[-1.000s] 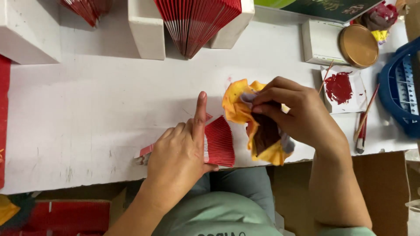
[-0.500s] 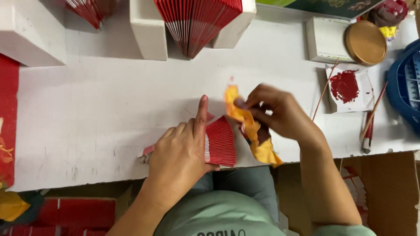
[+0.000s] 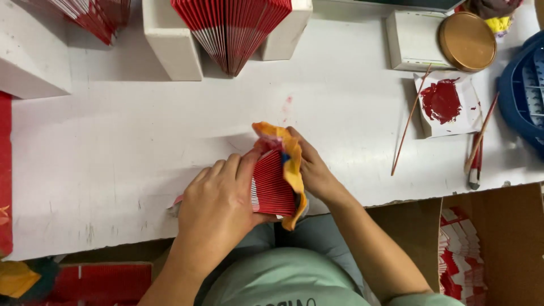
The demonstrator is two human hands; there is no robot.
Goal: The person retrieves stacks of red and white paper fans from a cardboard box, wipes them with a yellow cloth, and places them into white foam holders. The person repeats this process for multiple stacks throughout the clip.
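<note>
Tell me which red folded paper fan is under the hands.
The small fan at the table's near edge, pressed by the left hand; the two larger fans stand between white blocks at the far edge.

Matt ribbed red paper fan [image 3: 273,184], soft orange cloth [image 3: 293,170], perhaps stained; scuffed white table [image 3: 113,147].
</note>
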